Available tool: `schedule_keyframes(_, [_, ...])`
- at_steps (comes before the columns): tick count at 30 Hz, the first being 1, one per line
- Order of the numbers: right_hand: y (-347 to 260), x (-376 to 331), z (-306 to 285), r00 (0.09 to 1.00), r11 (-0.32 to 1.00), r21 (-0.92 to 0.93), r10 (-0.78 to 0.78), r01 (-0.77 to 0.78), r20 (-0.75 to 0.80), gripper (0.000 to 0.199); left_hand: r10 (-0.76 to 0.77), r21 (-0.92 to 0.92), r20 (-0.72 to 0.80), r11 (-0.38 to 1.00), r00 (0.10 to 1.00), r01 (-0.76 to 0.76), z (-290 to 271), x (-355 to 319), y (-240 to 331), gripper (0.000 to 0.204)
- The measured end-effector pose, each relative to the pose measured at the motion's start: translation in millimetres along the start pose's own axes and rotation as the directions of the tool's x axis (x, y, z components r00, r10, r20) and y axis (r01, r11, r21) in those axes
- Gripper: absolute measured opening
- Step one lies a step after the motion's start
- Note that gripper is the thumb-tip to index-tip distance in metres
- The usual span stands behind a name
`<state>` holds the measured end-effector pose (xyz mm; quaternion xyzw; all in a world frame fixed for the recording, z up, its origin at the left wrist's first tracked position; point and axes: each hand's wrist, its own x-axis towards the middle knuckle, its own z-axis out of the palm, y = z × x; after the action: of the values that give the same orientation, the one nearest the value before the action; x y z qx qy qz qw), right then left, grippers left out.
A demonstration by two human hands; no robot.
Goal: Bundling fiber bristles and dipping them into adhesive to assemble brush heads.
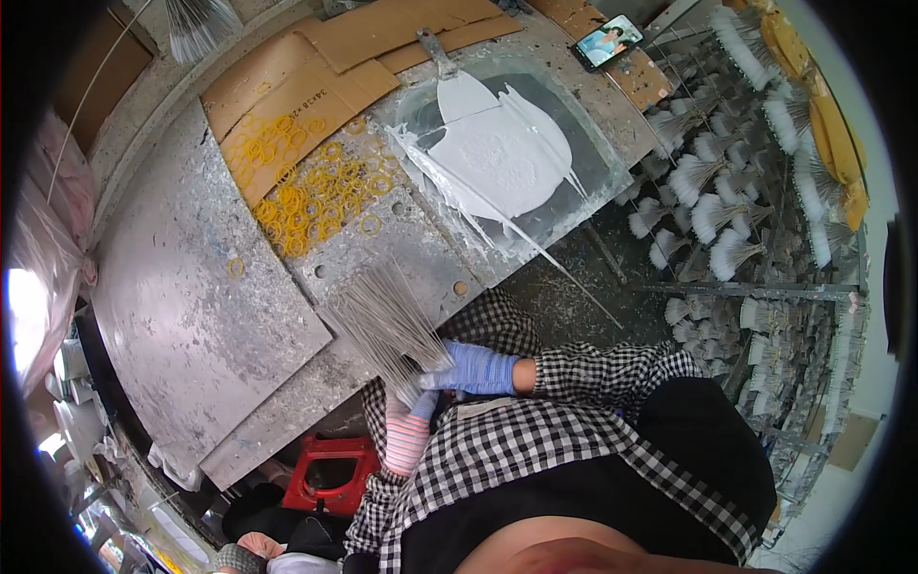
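A bundle of thin grey metal wires (378, 311) fans out over the near edge of the metal-topped table. At its lower end, close to my body, my right hand (473, 368) in a blue knitted glove is closed on the wires. Just below it, my left hand (408, 438), in a pink-striped glove with blue at the fingers, is closed round the same end. The fingertips are partly hidden behind the wires and each other. Beyond the bundle, many yellow rubber bands (311, 206) lie scattered on the table and on cardboard (277, 91).
White paste (502, 153) is spread on a plate at the right, with a scraper (438, 53) at its far side and a long thin stick (564, 271) across it. A phone (606, 43) lies beyond. Racks of white-tipped bundles (717, 206) stand right; a red stool (330, 474) is below.
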<state>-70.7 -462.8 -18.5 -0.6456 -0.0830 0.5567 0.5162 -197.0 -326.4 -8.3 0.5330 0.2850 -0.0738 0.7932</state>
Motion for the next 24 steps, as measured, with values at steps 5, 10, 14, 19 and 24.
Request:
schedule_keyframes(5, [17, 12, 0, 0.980, 0.976, -0.105, -0.180, 0.188, 0.083, 0.060, -0.029, -0.358, 0.049, 0.933, 0.998, 0.045, -3, 21, -40, 0.041])
schedule_keyframes(10, [-18, 0, 1, 0.970, 0.978, -0.030, -0.199, 0.205, 0.138, 0.043, -0.147, 0.150, 0.428, 0.985, 0.892, 0.091, 2, 33, -13, 0.052])
schedule_keyframes(14, [-43, -31, -10, 0.951, 1.000, -0.013, -0.009, 0.014, 0.308, 0.049, -0.160, 0.359, 0.248, 0.931, 0.956, 0.062, 8, 14, 27, 0.079])
schedule_keyframes(19, [-42, -35, -8, 0.833, 0.827, -0.098, -0.551, 0.553, 0.052, 0.048, 0.016, 0.242, 0.167, 0.969, 0.986, -0.056, 3, -4, 25, 0.076])
schedule_keyframes(24, [-21, -30, -4, 0.957, 0.990, 0.009, 0.133, -0.140, 0.259, 0.029, -0.063, 0.095, 0.314, 0.995, 0.947, 0.035, -14, -3, 17, 0.072])
